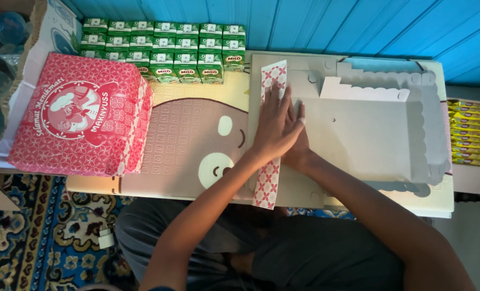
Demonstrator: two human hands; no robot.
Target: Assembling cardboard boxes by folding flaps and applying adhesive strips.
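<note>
A flat unfolded cardboard box blank (369, 134), pale grey inside with scalloped edges, lies on a low table. Its left flap (267, 183) is folded over and shows a red and white pattern. My left hand (275, 124) presses flat on that flap, fingers spread. My right hand (299, 148) lies mostly under the left one, pressing on the same fold, so only its edge and wrist show.
A finished red patterned box (78, 116) stands at the left. Several green drink cartons (170, 51) are lined up at the back. Yellow packets (471, 134) are stacked at the right. The tabletop (191, 134) has a cartoon print; a patterned carpet (40, 237) lies below.
</note>
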